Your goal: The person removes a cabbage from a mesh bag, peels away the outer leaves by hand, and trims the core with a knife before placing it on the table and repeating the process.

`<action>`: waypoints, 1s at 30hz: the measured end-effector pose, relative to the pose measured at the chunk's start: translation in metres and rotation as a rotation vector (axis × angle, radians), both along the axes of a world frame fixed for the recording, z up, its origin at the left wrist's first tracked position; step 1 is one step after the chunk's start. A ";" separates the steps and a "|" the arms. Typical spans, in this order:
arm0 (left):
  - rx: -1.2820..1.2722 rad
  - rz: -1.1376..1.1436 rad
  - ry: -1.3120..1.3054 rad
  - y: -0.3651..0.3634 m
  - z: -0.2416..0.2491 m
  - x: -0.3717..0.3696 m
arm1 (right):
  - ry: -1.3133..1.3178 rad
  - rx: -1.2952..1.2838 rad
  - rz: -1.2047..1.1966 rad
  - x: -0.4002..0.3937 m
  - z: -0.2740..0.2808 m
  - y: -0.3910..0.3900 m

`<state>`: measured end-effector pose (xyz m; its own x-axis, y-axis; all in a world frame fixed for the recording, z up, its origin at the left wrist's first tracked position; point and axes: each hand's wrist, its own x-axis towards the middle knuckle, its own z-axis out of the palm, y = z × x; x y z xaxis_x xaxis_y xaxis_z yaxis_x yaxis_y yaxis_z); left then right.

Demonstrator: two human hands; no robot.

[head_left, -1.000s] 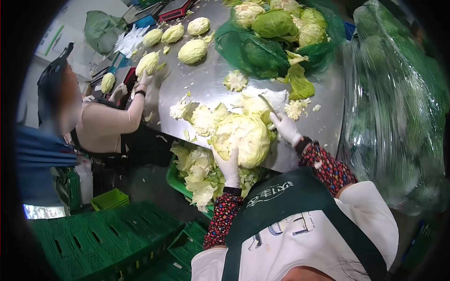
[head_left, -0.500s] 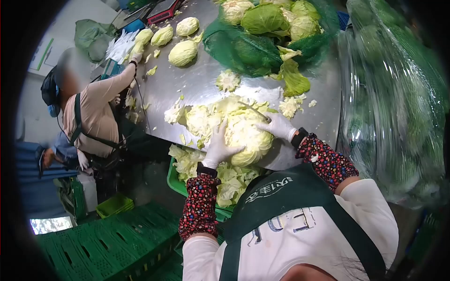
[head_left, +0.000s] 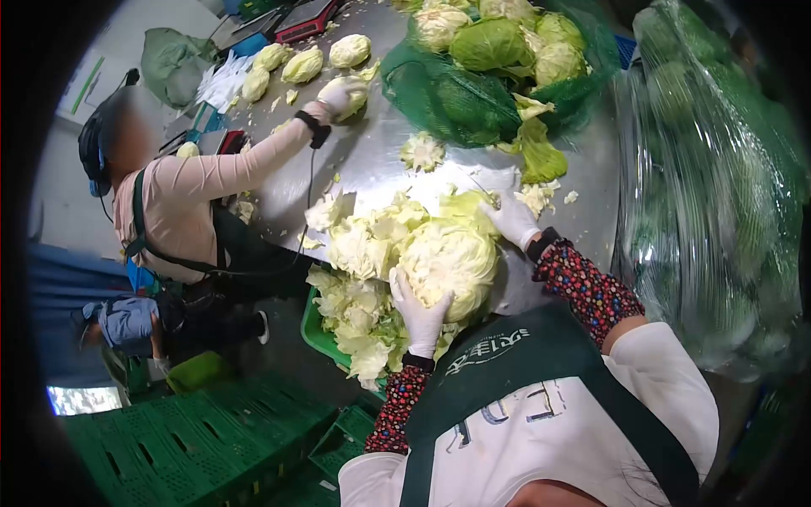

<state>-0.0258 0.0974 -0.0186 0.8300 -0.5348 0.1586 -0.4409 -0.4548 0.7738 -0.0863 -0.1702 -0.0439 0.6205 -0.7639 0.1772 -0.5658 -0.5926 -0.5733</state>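
Observation:
A pale trimmed cabbage (head_left: 448,262) sits at the near edge of the metal table, its cut side facing up. My left hand (head_left: 420,314), in a white glove, grips the cabbage's lower left side with thumb and fingers apart. On the far right side of the cabbage is my right hand (head_left: 512,219), also gloved, its fingers curled beside a loose outer leaf (head_left: 466,207). A thin knife-like tool (head_left: 474,181) sticks out from that hand; its handle is hidden. Loose leaves (head_left: 359,245) lie against the cabbage's left side.
Below the table edge, a green crate (head_left: 318,331) holds leaves. A green net bag (head_left: 439,97) of cabbages stands at the back; wrapped cabbages (head_left: 710,186) are stacked right. At left, a co-worker's gloved hand (head_left: 342,95) is on a cabbage. Green crates (head_left: 203,439) stand lower left.
My left hand has moved down and right along the cabbage, which is turned, and a leaf now stands off its far side. The co-worker's arm has reached right across the table.

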 end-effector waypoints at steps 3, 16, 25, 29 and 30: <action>0.179 0.015 -0.047 -0.009 0.012 0.004 | 0.018 -0.012 0.192 -0.023 0.045 -0.002; 0.346 -0.305 -0.150 -0.020 0.018 0.058 | 0.373 0.084 0.541 -0.057 0.073 0.030; 0.005 -0.117 0.053 0.000 -0.005 0.029 | 0.091 0.180 0.147 -0.025 0.040 -0.004; -0.101 0.208 0.293 -0.011 -0.014 -0.005 | 0.111 0.191 0.297 -0.062 0.038 0.044; -0.097 0.199 0.298 -0.018 -0.010 -0.017 | 0.040 0.352 0.183 -0.066 0.041 0.059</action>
